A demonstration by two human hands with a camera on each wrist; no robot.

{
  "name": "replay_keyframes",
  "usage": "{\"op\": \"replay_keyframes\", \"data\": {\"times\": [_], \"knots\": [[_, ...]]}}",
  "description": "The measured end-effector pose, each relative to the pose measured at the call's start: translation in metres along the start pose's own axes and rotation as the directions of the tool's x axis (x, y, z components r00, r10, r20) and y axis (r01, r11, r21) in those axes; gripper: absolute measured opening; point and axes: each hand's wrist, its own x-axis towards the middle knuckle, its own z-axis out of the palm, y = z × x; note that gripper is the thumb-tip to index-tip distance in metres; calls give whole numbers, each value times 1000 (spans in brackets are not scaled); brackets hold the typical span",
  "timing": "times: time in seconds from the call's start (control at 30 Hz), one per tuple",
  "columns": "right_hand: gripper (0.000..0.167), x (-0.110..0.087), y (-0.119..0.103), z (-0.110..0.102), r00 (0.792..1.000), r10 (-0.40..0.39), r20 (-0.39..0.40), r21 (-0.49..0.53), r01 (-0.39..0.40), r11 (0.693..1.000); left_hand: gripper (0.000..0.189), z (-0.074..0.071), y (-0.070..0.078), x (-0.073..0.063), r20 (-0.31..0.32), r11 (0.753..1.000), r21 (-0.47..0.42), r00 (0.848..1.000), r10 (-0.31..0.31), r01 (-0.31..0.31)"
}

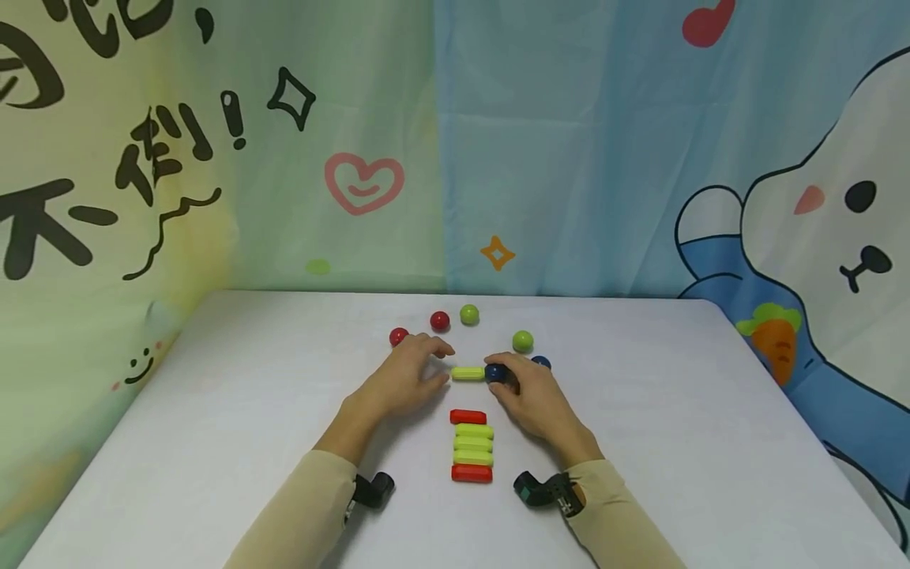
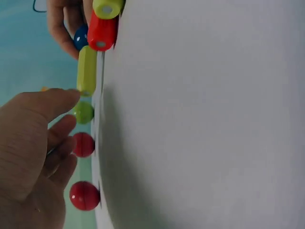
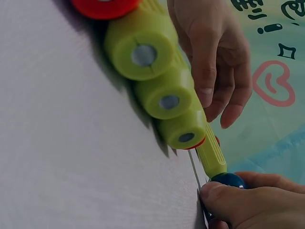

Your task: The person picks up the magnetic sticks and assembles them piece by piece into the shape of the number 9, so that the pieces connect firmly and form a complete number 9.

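My right hand [image 1: 533, 399] pinches a dark blue ball [image 1: 494, 373] between thumb and fingers. The ball meets the right end of a yellow-green ribbed rod [image 1: 468, 373] that lies crosswise on the table. At the rod's other end is my left hand [image 1: 405, 375], its fingers loosely bent with nothing between them. In the left wrist view its thumb tip is close to the rod's end [image 2: 86, 90]; whether they touch I cannot tell. Nearer to me, a red rod [image 1: 468, 416], three yellow-green rods [image 1: 473, 444] and another red rod [image 1: 471, 473] lie side by side in a column.
Beyond the hands, loose balls form an arc on the white table [image 1: 284, 332]: two red balls [image 1: 440, 321], two green balls [image 1: 469, 314] and a second blue ball [image 1: 542, 361], partly hidden by the right hand. A printed curtain [image 1: 526, 142] hangs behind the table's far edge.
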Motion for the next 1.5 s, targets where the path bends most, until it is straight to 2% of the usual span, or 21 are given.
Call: {"op": "replay_keyframes", "data": {"times": [0.13, 0.27, 0.33, 0.63, 1.0, 1.37, 1.5], "knots": [[40, 0, 1, 1, 1000, 19, 7, 3, -19, 1000, 37, -5, -4, 2, -62, 995, 90, 997, 39, -33], [40, 1, 0, 1, 999, 46, 9, 0, -46, 999, 37, -8, -11, 6, -131, 977, 190, 984, 122, -96], [40, 2, -1, 0, 998, 61, 14, -4, -61, 998, 38, -10, -15, 6, -155, 970, 220, 979, 136, -101], [41, 3, -2, 2, 994, 105, 39, 11, -105, 994, 41, -23, -26, 5, -171, 973, 229, 984, 53, -13], [40, 4, -4, 2, 995, 92, 35, 17, -92, 996, 43, -34, -43, 4, -113, 980, 184, 992, -58, 79], [41, 2, -2, 1, 994, 100, 36, 20, -101, 995, 38, -35, -47, 2, -53, 975, 179, 991, -122, 129], [41, 2, -3, 1, 994, 103, 38, 22, -104, 994, 34, -34, -46, 1, -50, 980, 162, 993, -110, 117]]}}
